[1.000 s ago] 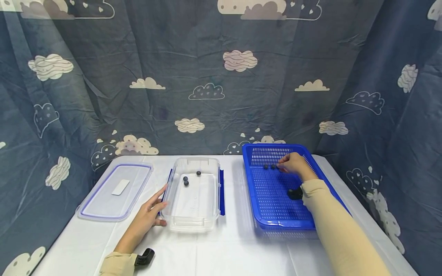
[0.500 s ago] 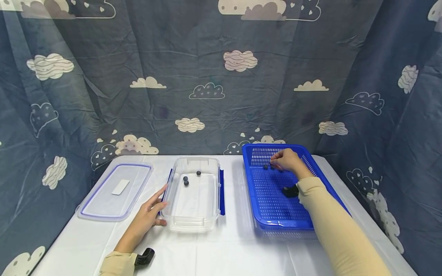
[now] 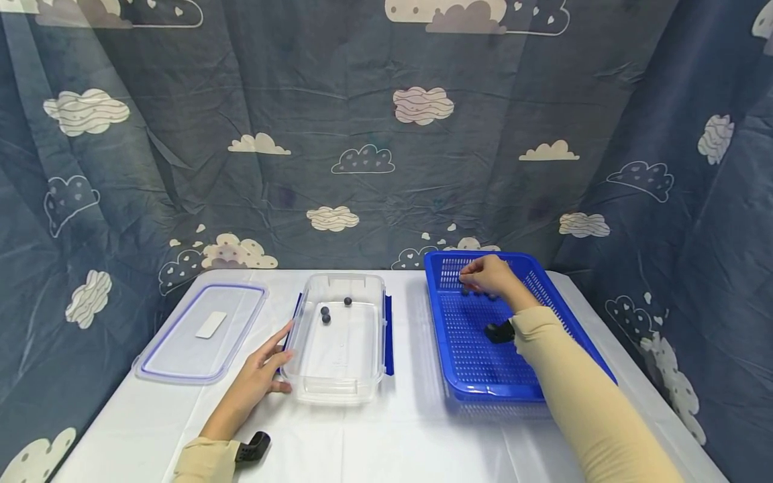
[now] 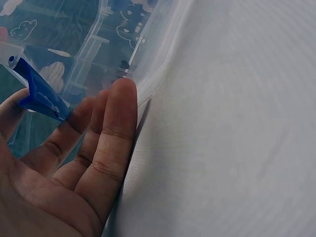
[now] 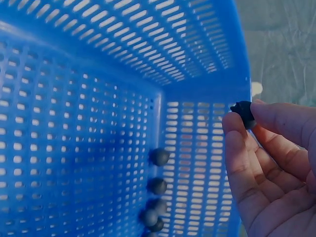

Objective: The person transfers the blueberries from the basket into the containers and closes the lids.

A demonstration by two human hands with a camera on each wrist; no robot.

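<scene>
Between thumb and fingertips, my right hand pinches a blueberry, raised near the rim of the blue plastic basket. Several more blueberries lie along the foot of the basket's wall in the right wrist view. My left hand rests with extended fingers against the left side of a clear plastic container, by its blue side latch. Inside that container are three blueberries, two touching and one apart.
A clear lid with a bluish seal and a white label lies left of the container. White cloth covers the table. Behind it hangs a dark curtain with a cloud print.
My right hand has moved left and slightly up over the basket's far end, lifting a blueberry. The left hand stays at the container.
</scene>
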